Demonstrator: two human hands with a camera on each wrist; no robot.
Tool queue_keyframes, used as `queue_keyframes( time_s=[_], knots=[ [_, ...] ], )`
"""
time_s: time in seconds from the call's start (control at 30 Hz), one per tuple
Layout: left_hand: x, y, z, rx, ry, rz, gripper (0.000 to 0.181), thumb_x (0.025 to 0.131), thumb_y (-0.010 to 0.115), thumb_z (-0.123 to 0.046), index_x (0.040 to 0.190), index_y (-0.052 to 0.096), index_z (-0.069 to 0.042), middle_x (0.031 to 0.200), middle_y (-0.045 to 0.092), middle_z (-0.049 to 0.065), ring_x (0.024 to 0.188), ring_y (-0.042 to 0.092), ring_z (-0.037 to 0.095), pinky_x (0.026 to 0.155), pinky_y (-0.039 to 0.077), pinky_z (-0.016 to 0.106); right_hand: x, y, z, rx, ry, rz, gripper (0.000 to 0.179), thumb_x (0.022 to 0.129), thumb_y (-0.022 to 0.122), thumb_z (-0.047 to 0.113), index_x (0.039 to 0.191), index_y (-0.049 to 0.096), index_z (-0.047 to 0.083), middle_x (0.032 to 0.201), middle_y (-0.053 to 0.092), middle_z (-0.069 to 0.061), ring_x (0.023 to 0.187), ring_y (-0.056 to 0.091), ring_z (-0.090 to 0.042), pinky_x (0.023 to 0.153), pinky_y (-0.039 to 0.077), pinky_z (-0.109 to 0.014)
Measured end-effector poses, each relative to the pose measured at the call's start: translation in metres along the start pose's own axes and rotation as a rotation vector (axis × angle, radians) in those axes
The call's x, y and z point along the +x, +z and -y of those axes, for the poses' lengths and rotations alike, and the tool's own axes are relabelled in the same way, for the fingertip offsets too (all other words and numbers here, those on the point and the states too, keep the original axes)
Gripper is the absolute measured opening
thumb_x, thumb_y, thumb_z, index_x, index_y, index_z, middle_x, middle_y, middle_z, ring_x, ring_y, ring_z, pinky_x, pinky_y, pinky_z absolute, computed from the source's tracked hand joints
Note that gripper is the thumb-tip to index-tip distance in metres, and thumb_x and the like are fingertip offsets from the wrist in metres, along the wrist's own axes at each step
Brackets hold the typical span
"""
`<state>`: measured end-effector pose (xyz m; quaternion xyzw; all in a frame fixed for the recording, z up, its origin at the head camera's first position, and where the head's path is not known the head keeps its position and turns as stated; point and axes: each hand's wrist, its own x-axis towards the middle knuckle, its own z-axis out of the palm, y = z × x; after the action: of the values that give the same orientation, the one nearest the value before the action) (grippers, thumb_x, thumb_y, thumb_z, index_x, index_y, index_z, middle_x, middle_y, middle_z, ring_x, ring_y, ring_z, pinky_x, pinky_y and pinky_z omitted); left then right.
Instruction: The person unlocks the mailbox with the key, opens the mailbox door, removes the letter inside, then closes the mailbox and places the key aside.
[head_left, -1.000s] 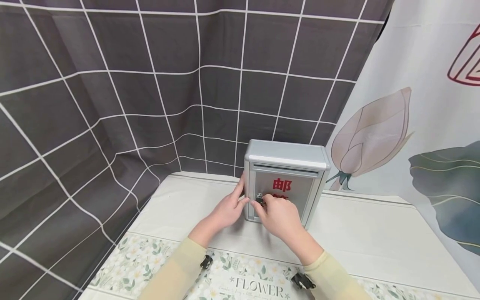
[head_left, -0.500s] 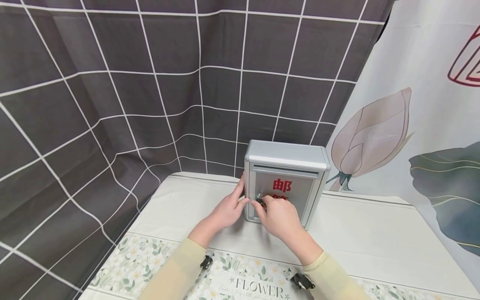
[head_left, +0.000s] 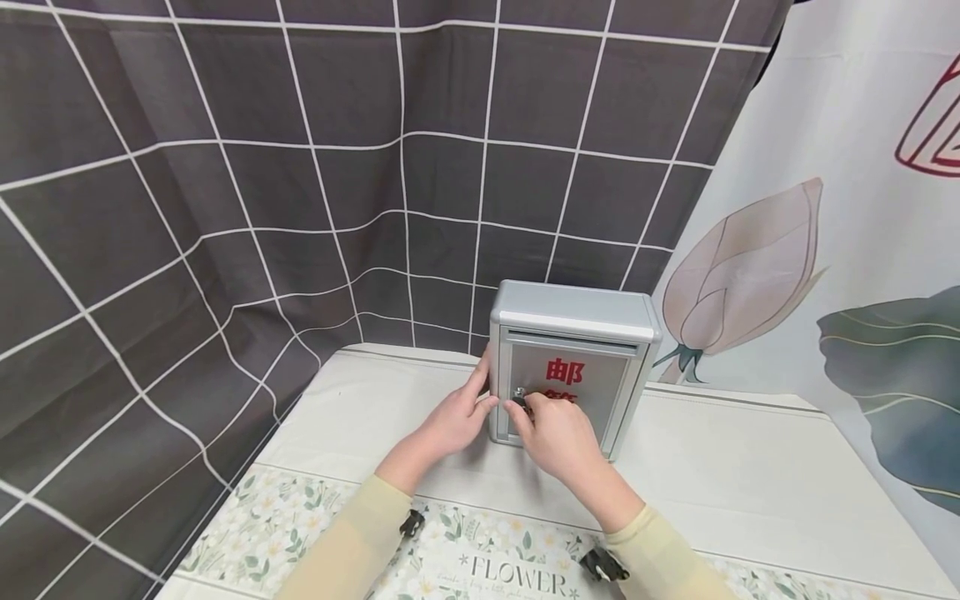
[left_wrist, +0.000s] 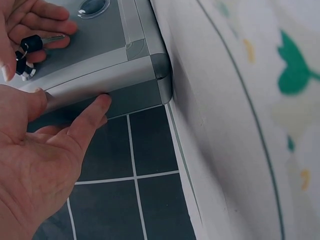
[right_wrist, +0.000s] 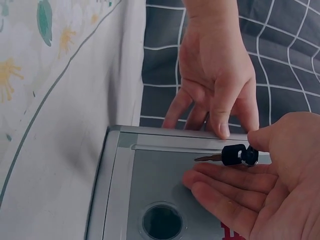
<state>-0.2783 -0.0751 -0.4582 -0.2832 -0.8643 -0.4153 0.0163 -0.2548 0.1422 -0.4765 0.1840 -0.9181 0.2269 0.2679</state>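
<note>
A grey metal mailbox (head_left: 573, 310) with red Chinese characters (head_left: 564, 372) stands upright on the covered table. My left hand (head_left: 453, 421) rests against its left side, the fingers fairly straight along the side and the thumb at the front edge. At the front door, my right hand (head_left: 562, 433) pinches a black-headed key (right_wrist: 251, 156) at the lock (left_wrist: 28, 73), between thumb and index finger. Another black-headed key (right_wrist: 227, 155) hangs from the same ring, its metal blade free. The pinched key's blade is hidden. The door looks closed.
A dark curtain with white grid lines (head_left: 442, 183) hangs behind and to the left. To the right is a white cloth with a flower print (head_left: 738, 275). The white tablecloth (head_left: 735, 475) has a floral band in front. The mailbox has a round window (right_wrist: 162, 221) low on its door.
The mailbox and left hand stay put. The right hand keeps its place at the lock; slightly less of the dark key shows between its thumb and fingers.
</note>
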Motion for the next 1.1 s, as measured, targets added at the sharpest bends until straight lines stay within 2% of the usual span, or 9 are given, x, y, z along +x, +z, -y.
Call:
queue_keyframes(
  time_s=[0.13,0.3,0.4,0.53,0.7,0.9,1.1],
  knots=[
    [0.001,0.000,0.001,0.001,-0.001,-0.003,0.081,0.120,0.047,-0.027,0.180,-0.008,-0.033,0.176,0.039,0.018,0.155,0.051,0.036,0.130,0.040,0.054,0.000,0.005,-0.005,0.018,0.005,-0.002,0.046,0.112,0.067,0.048,0.089,0.073,0.009,0.065,0.061,0.002,0.059,0.065,-0.026,0.054,0.057,-0.051],
    [0.001,0.000,0.001,0.004,-0.003,-0.007,0.082,0.120,0.048,-0.028,0.180,-0.007,-0.034,0.175,0.040,0.018,0.155,0.051,0.037,0.130,0.040,0.054,-0.002,0.006,-0.003,0.050,0.034,0.002,0.051,0.114,0.063,0.050,0.099,0.079,0.004,0.075,0.072,-0.005,0.067,0.072,-0.031,0.061,0.062,-0.054],
    [0.001,0.000,0.001,0.005,0.002,-0.010,0.081,0.120,0.048,-0.027,0.180,-0.006,-0.033,0.175,0.040,0.019,0.155,0.051,0.037,0.130,0.040,0.054,-0.002,0.004,0.002,0.062,0.041,-0.007,0.052,0.114,0.062,0.050,0.103,0.080,0.002,0.076,0.073,-0.005,0.067,0.072,-0.028,0.060,0.061,-0.052],
    [0.000,0.000,0.001,0.005,0.007,-0.012,0.081,0.120,0.048,-0.026,0.180,-0.005,-0.032,0.174,0.042,0.019,0.154,0.052,0.037,0.129,0.041,0.054,-0.003,-0.002,0.009,0.061,0.038,-0.028,0.051,0.115,0.060,0.048,0.098,0.079,0.004,0.069,0.067,0.002,0.060,0.063,-0.018,0.055,0.057,-0.048],
    [0.001,0.000,0.001,0.003,0.009,-0.006,0.081,0.120,0.049,-0.026,0.181,-0.005,-0.029,0.174,0.042,0.020,0.153,0.052,0.037,0.129,0.042,0.054,-0.004,-0.002,0.011,0.077,0.062,-0.029,0.049,0.116,0.060,0.048,0.091,0.075,0.009,0.064,0.057,0.008,0.056,0.054,-0.014,0.053,0.054,-0.046],
    [0.000,0.001,0.000,0.001,0.006,-0.006,0.080,0.120,0.048,-0.025,0.181,-0.004,-0.028,0.174,0.041,0.020,0.153,0.053,0.038,0.128,0.042,0.055,-0.006,0.004,0.007,0.081,0.065,-0.043,0.047,0.116,0.059,0.050,0.079,0.061,0.020,0.058,0.045,0.012,0.053,0.047,-0.015,0.051,0.045,-0.039],
    [0.000,0.001,-0.001,-0.002,0.000,-0.009,0.082,0.120,0.049,-0.027,0.180,-0.006,-0.033,0.175,0.040,0.018,0.154,0.051,0.037,0.129,0.041,0.054,-0.008,0.014,0.000,0.097,0.046,-0.082,0.047,0.116,0.060,0.049,0.077,0.055,0.022,0.057,0.043,0.011,0.052,0.045,-0.017,0.048,0.042,-0.039]
  ],
)
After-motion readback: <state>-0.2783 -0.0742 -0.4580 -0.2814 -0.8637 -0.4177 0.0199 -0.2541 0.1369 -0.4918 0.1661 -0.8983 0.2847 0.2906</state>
